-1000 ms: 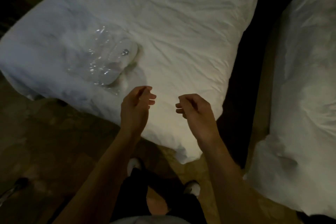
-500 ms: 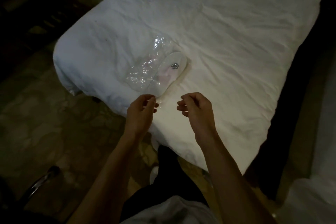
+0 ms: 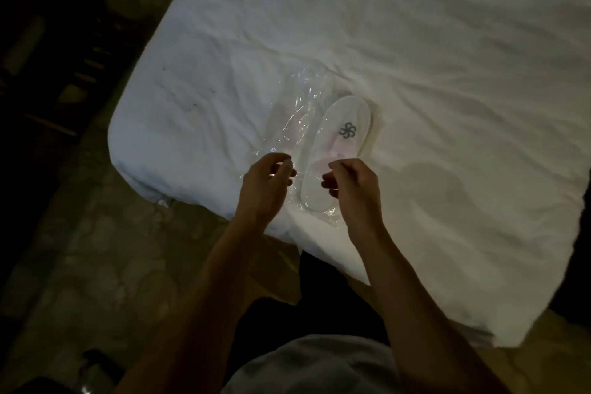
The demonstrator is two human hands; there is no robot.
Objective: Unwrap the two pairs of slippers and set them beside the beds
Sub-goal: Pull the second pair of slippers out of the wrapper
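Blurring into bed (image 3: pixel 415 57), clear wrap (image 3: pixel 287 112), slipper (image 3: pixel 339 150), curled hands (image 3: pixel 265 185) hovering

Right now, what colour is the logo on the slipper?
Dark grey, a looped flower-like mark on the white slipper; the head view shows it.

The bed (image 3: pixel 415 57) wore white, creased linen. The slipper (image 3: pixel 339 144) on it was white, bearing a grey looped flower-like emblem (image 3: pixel 347 130) and a faint pink tinge. Its wrapper (image 3: pixel 287 124) was clear and glinting. The floor (image 3: pixel 105 259) was mottled brownish stone; the trousers (image 3: pixel 332 297) were black.
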